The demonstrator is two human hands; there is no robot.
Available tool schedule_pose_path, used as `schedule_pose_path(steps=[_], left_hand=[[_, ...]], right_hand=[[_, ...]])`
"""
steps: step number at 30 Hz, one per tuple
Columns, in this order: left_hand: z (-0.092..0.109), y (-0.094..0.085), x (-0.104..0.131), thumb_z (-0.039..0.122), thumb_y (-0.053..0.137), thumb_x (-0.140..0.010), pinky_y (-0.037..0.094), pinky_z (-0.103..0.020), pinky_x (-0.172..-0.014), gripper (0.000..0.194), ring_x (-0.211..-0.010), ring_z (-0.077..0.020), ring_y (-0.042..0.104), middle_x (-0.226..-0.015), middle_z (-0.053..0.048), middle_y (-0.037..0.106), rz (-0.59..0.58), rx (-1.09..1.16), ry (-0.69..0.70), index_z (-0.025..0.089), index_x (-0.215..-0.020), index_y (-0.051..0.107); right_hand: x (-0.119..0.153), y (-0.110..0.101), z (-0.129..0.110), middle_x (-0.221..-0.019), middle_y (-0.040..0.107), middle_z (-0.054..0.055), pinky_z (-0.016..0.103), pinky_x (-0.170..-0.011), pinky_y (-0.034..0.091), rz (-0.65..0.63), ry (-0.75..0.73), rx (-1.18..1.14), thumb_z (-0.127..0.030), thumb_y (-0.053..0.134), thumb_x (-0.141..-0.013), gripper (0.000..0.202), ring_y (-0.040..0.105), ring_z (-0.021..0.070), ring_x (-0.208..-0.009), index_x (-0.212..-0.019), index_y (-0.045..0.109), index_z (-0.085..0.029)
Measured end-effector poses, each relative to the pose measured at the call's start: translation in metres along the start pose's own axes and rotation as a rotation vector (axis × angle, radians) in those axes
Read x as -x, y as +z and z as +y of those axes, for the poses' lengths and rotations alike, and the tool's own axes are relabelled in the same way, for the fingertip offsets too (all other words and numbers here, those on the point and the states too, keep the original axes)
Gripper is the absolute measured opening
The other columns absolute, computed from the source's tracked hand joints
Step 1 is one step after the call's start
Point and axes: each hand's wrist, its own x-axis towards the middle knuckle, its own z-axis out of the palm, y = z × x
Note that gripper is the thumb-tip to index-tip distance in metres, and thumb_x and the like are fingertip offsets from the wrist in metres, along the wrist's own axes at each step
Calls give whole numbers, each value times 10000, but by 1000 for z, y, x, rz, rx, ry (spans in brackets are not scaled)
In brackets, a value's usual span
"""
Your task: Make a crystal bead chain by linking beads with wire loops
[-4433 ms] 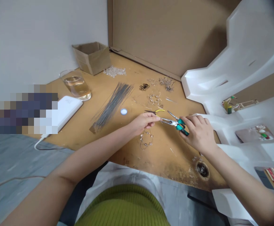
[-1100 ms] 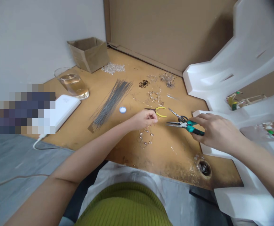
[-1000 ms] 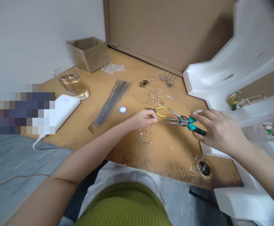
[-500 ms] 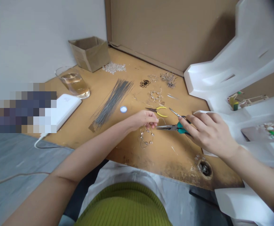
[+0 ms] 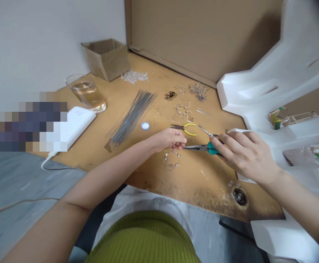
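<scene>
Right hand (image 5: 244, 155) is clenching teal-handled pliers (image 5: 203, 147), long axis pointing left, tips meeting the beaded wire piece (image 5: 171, 157) that left hand (image 5: 169, 138) is pinching, mid-desk near its front edge.

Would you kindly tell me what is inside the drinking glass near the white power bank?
The glass holds clear, faintly yellowish liquid, roughly half full. Whether anything lies at its bottom cannot be made out.

We find no text, number or brand that can be read anywhere on the table (image 5: 148, 175). The white power bank (image 5: 75, 124) bears a faint grey mark on its top face, too small for us to make out. The cardboard box (image 5: 107, 58) shows no print.
</scene>
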Motion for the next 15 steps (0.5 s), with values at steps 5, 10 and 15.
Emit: schedule_pose_path(steps=[5,10,15], left_hand=[[-1,1,-2,109,556,-766,365,-163,-430,143,-448,-36,507,-548,16,570,47,-15,-48,113,-628,521],[3,3,-1,86,544,-767,355,-162,-420,169,-424,-33,501,-519,23,561,74,-47,-83,108,-603,510],[2,2,-1,81,546,-759,365,-153,-414,176,-413,-30,506,-511,24,566,83,-65,-84,108,-590,506]], right_hand=[[-2,0,-2,-920,652,85,341,-637,277,9,-19,36,-107,446,-868,285,499,210,-798,-1131,548,-152],[-3,1,-3,-923,653,75,343,-643,275,7,-40,81,-115,455,-865,294,487,208,-779,-1143,545,-149],[-4,1,-3,-917,656,73,343,-637,276,17,-49,83,-124,458,-866,281,490,204,-777,-1128,557,-156]])
